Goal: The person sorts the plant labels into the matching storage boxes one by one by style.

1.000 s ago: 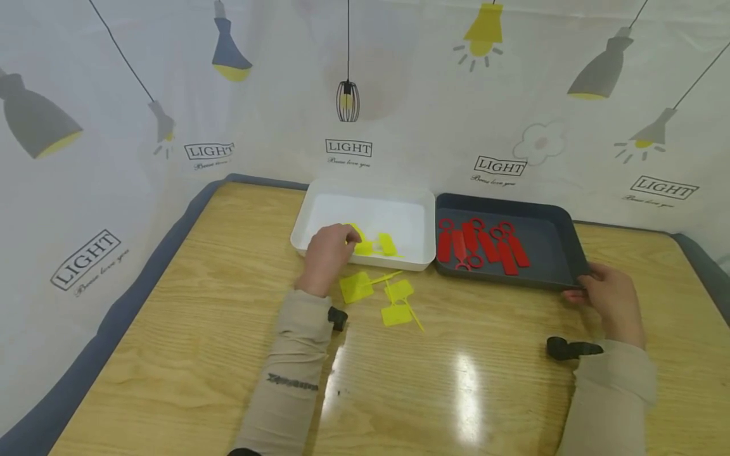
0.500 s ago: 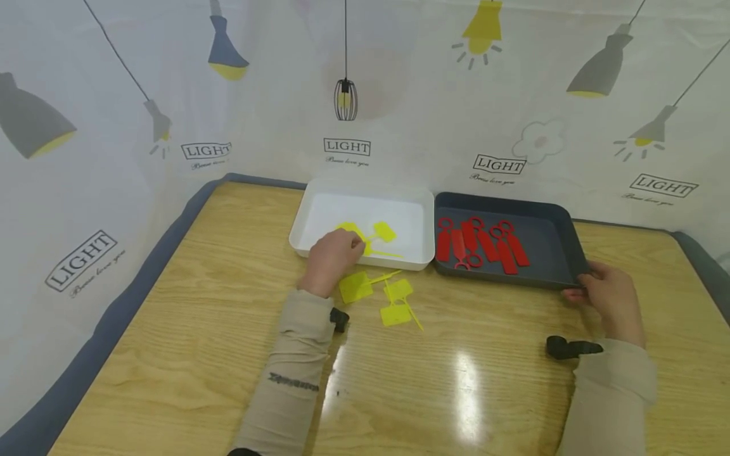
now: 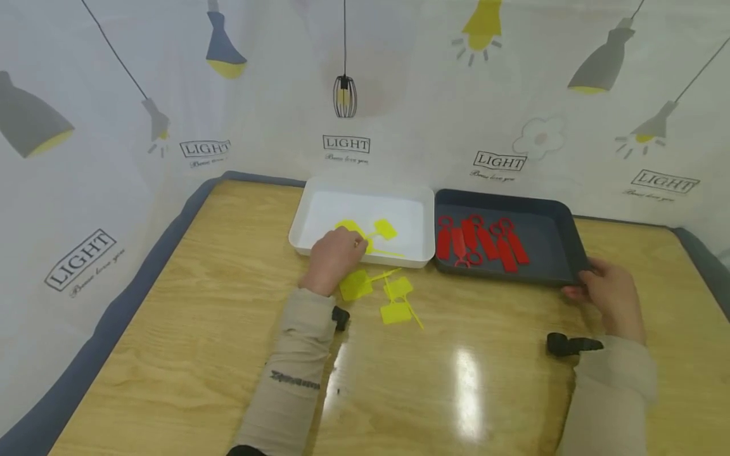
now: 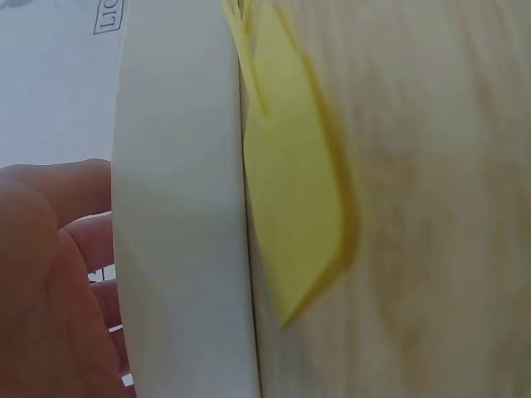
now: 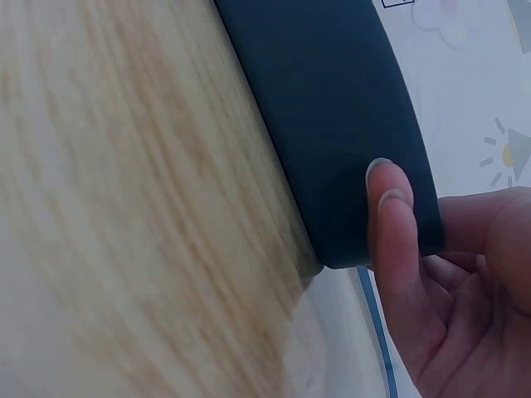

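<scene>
My left hand (image 3: 335, 256) reaches over the near rim of the white tray (image 3: 421, 261). Its thumb and fingertips pinch a yellow cable-tie tag (image 3: 369, 246), partly hidden by the hand. Beside it in that tray lies another yellow tag (image 3: 385, 229) with a flat plate. In the left wrist view the tray's wall (image 4: 182, 207) hides the fingertips. My right hand (image 3: 614, 297) grips the near right corner of the dark grey tray (image 3: 553, 237). Two fingers (image 5: 397, 236) press its outer wall, with the thumb on the far side of the rim.
Several red tags with ring ends (image 3: 504, 250) lie in the left part of the dark tray. On the wooden table (image 3: 228, 304), in front of the white tray, are more yellow tags (image 3: 396, 313). Behind both trays hangs a white curtain (image 3: 399, 82) with lamp prints.
My left hand has shifted slightly right inside the white tray, and the yellow tags there have moved and turned a little. The right hand keeps its grip on the dark tray.
</scene>
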The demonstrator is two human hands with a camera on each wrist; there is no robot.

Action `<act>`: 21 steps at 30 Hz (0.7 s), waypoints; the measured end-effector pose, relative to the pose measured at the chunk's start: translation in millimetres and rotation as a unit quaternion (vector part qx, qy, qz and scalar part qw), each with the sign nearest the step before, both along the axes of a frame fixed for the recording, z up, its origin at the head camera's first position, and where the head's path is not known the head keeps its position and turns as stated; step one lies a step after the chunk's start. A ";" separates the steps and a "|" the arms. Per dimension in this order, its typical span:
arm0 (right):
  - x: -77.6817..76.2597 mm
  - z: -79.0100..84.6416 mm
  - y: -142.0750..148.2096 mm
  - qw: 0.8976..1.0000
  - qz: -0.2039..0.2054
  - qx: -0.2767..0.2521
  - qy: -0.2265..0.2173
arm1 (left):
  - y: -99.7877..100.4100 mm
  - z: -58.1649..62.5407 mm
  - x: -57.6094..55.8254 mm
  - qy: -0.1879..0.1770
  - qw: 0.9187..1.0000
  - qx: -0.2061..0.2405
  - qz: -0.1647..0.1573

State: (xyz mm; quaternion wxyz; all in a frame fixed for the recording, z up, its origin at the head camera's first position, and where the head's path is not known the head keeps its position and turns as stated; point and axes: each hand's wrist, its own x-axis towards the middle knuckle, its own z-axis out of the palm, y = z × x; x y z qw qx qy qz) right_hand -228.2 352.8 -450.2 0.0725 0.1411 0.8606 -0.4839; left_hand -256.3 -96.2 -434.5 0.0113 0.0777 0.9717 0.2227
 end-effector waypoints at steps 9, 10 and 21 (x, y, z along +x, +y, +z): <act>-0.4 1.3 0.1 1.000 0.004 -0.001 0.010 | 1.0 1.3 0.2 0.018 1.000 -0.002 0.000; -0.1 1.8 -0.2 1.000 0.006 0.000 0.010 | 0.9 2.5 0.5 0.018 1.000 0.002 0.003; 1.2 2.8 -2.5 1.000 0.004 -0.003 0.014 | 0.4 15.2 6.0 0.049 0.999 0.006 0.003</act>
